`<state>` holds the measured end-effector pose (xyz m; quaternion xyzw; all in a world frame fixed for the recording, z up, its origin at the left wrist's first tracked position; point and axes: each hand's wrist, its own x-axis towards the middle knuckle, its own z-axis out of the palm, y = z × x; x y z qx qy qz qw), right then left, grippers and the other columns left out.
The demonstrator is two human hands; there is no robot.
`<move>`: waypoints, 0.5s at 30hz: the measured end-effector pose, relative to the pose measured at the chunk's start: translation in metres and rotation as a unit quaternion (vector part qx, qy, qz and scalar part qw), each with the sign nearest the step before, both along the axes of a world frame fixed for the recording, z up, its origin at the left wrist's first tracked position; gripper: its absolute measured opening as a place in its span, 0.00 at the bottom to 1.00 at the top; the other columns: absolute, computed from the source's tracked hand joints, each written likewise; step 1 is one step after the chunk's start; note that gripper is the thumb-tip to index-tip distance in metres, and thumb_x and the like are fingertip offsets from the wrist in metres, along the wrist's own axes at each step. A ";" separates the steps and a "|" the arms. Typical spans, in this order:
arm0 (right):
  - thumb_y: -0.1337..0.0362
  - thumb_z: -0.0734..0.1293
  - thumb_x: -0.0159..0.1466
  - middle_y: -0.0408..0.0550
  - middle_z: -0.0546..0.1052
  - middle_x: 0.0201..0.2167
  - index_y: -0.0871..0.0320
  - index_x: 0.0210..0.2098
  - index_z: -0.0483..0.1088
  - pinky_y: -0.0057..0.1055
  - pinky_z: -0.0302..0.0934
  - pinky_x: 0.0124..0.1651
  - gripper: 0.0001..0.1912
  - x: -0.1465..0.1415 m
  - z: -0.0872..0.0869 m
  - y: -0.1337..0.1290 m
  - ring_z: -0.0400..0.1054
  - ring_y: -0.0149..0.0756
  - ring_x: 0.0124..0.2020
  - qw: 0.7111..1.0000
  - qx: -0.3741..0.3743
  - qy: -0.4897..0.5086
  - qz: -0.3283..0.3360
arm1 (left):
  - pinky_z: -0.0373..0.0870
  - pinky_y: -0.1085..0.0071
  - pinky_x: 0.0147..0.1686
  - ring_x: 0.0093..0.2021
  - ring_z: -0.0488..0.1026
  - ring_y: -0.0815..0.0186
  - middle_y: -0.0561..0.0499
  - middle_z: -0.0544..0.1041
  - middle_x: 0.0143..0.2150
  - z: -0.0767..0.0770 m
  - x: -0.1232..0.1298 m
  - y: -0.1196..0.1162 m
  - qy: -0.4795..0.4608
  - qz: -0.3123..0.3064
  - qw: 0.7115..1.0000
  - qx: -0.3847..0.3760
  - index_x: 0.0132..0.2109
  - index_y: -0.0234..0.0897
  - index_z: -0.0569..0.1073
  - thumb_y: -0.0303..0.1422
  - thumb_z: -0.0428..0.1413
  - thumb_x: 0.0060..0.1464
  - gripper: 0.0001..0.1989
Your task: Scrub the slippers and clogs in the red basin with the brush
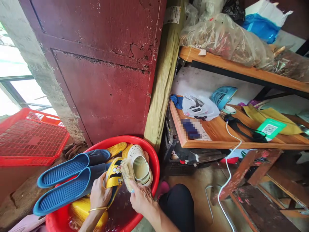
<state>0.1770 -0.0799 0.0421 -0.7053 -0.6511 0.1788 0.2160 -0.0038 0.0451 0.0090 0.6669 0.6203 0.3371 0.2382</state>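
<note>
Over a red basin (156, 161) of dark water, my left hand (98, 192) grips a yellow slipper (115, 172) with black stripes and a small figure on its strap. My right hand (141, 197) is closed on a pale-bristled brush (127, 172), its bristles beside the slipper's strap. A cream clog (140, 164) with holes rests in the basin just beyond the brush. Two blue slippers (65, 190) lie across the left rim. More yellow footwear (83, 209) sits in the basin, partly hidden by my left arm.
A red plastic basket (33, 138) stands at the left, beside a dark red door (108, 80). On the right, a wooden shelf (193, 143) holds a fan, bags and a green card. A white cable (228, 174) hangs toward a worn wooden stool (251, 206).
</note>
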 end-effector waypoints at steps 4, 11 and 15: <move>0.67 0.62 0.66 0.52 0.76 0.60 0.50 0.70 0.62 0.44 0.64 0.64 0.33 0.014 0.005 -0.019 0.72 0.50 0.60 0.999 -0.031 0.000 0.024 | 0.71 0.50 0.56 0.56 0.72 0.44 0.36 0.76 0.52 0.006 -0.008 0.002 -0.009 0.026 0.999 0.037 0.60 0.33 0.69 0.46 0.52 0.48 0.34; 0.64 0.67 0.61 0.49 0.79 0.56 0.41 0.71 0.60 0.45 0.70 0.58 0.39 0.020 -0.002 -0.050 0.75 0.54 0.55 0.997 -0.069 0.026 0.030 | 0.72 0.48 0.56 0.53 0.77 0.43 0.40 0.80 0.51 0.049 -0.013 0.032 -0.140 0.087 0.985 -0.048 0.62 0.35 0.70 0.49 0.58 0.45 0.38; 0.64 0.68 0.60 0.55 0.78 0.58 0.55 0.72 0.58 0.41 0.69 0.60 0.41 0.024 -0.012 -0.042 0.75 0.52 0.55 0.997 0.010 0.062 -0.033 | 0.79 0.54 0.40 0.39 0.81 0.49 0.46 0.82 0.34 0.067 0.018 0.051 -0.341 0.054 0.920 -0.184 0.48 0.37 0.79 0.46 0.61 0.47 0.25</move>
